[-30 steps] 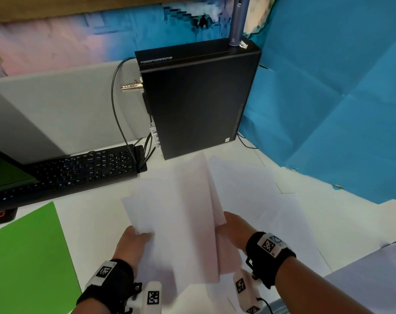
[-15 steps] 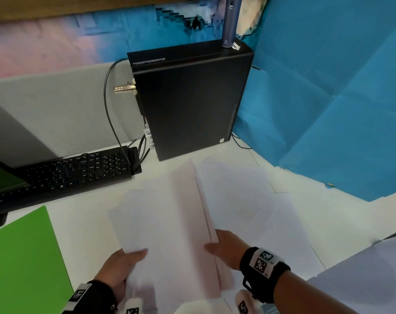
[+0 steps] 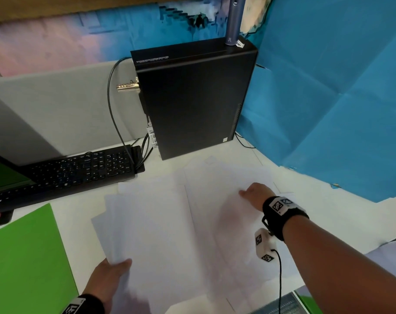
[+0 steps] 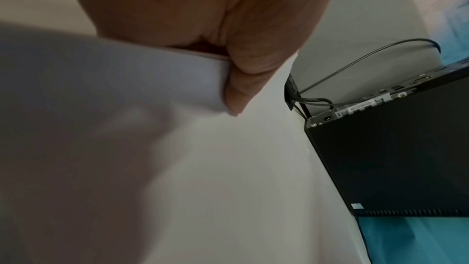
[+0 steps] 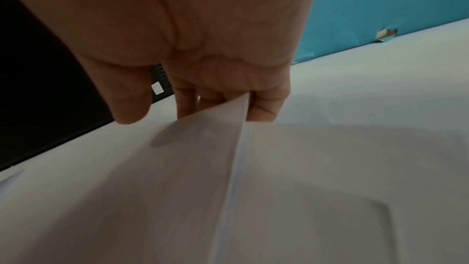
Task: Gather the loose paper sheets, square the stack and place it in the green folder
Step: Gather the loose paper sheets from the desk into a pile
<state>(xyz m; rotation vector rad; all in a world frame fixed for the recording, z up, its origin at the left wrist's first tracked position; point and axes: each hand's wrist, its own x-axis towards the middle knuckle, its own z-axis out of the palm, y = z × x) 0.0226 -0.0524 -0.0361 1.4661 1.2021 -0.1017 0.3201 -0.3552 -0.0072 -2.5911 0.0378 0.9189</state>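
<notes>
On the white desk [image 3: 45, 200] in front of the black desktop computer [image 3: 192, 98], gathering of the loose paper sheets is under way. Left hand [image 3: 108, 277]: thumb and curled fingers pinch the near-left corner of a fanned bundle of sheets [image 3: 151, 234]; the left wrist view shows the thumb [image 4: 243, 79] clamped over the paper edge. Right hand [image 3: 253, 193]: it has let go of the bundle's right edge, which it held half a second ago, and has moved far and right onto the loose sheets [image 3: 226, 177] lying near the computer's base. The right wrist view shows the fingers [image 5: 264, 105] curled down with a lifted sheet edge [image 5: 228, 119] caught between them, so this hand is judged to be grasping the next sheet. The bundle has shifted left and now hangs from the left hand alone. Green folder [image 3: 27, 257]: it lies closed at the near left, just beside the bundle, with no paper in it. A black keyboard [image 3: 84, 168] sits far left. Implication: collection continues sheet by sheet; several sheets remain overlapped on the desk at right, the bundle edges are visibly uneven, and squaring and filing are not yet begun. A one-handed hold on fanned paper risks slippage.
</notes>
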